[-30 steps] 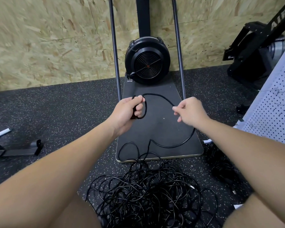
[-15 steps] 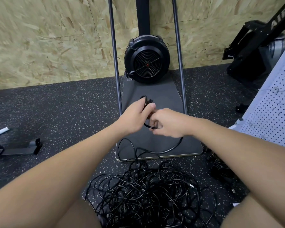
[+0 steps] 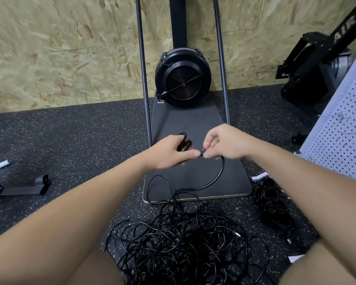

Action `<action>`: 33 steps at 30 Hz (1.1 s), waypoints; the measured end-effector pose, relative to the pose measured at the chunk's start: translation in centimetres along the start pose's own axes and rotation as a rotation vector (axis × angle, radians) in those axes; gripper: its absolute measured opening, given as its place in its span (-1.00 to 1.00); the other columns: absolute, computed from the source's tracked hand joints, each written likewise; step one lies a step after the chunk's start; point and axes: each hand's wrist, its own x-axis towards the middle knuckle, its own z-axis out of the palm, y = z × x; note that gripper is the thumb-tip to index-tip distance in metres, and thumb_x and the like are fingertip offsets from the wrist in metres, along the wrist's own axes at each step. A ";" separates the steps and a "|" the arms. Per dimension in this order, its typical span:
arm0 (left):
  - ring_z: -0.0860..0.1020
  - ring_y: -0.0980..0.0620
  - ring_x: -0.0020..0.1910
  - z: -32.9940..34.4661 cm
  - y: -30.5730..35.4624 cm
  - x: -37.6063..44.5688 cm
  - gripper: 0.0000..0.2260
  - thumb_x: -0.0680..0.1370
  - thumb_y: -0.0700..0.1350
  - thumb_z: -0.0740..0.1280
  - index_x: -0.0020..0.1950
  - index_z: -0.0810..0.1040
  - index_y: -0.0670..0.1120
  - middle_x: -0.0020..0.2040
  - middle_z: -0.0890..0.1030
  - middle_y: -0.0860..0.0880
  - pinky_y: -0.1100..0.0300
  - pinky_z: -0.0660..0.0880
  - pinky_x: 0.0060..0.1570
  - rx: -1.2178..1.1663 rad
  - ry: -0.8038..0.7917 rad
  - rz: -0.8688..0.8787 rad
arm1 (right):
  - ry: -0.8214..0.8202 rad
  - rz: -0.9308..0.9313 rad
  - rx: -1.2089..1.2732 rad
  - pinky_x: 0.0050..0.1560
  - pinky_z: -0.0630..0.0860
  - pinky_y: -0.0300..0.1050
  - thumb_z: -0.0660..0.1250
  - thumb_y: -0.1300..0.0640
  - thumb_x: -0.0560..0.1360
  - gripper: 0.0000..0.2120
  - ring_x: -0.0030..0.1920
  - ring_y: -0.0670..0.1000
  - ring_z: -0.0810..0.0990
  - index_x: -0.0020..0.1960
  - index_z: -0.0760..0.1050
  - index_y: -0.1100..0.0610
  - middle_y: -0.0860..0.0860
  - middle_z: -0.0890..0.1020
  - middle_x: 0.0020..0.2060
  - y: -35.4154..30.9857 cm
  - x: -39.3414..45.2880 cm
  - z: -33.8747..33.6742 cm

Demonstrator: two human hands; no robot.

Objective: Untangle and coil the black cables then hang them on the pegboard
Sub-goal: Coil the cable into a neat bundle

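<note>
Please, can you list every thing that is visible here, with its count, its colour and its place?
held cable: one, black, from both hands down to the pile
tangled cable pile: one, black, floor, near centre
smaller cable bundle: one, black, floor, right
fan machine: one, black, on dark base board by the wall
pegboard: one, white, right edge
metal foot: one, black, floor, left
left hand: grips cable loops
right hand: pinches the cable
</note>
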 end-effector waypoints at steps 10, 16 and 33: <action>0.76 -0.10 -0.30 -0.3 -1.2 0.2 -0.71 0.73 -0.09 0.39 0.04 0.43 -0.30 -0.22 0.76 -0.07 -0.10 0.69 -0.10 -0.064 0.234 -0.042 | -0.200 0.135 0.635 0.39 0.60 0.08 0.53 0.30 0.59 -0.61 0.17 0.17 0.79 0.34 0.48 0.26 0.22 0.80 0.02 -0.7 -0.6 2.1; 0.71 -0.08 -0.33 -1.0 -2.2 0.5 -0.75 0.72 -0.09 0.39 0.09 0.50 -0.29 -0.21 0.76 -0.07 0.10 0.58 -0.28 -0.119 0.356 -0.147 | -0.125 0.111 0.798 0.05 0.73 -0.03 0.55 0.26 0.59 -0.77 -0.04 0.12 0.79 0.18 0.58 0.23 0.15 0.73 -0.09 0.1 0.2 1.1; 0.24 -0.01 -0.37 -1.9 -1.0 -0.1 -0.66 0.76 -0.17 0.29 -0.21 0.36 -0.04 -0.32 0.35 -0.05 0.17 0.28 -0.33 -0.642 0.345 -0.070 | 0.084 -0.094 -0.630 0.02 0.61 0.16 0.17 0.16 0.77 -0.72 -0.09 0.18 0.61 -0.08 0.50 0.03 -0.09 0.49 -0.24 3.3 1.7 0.6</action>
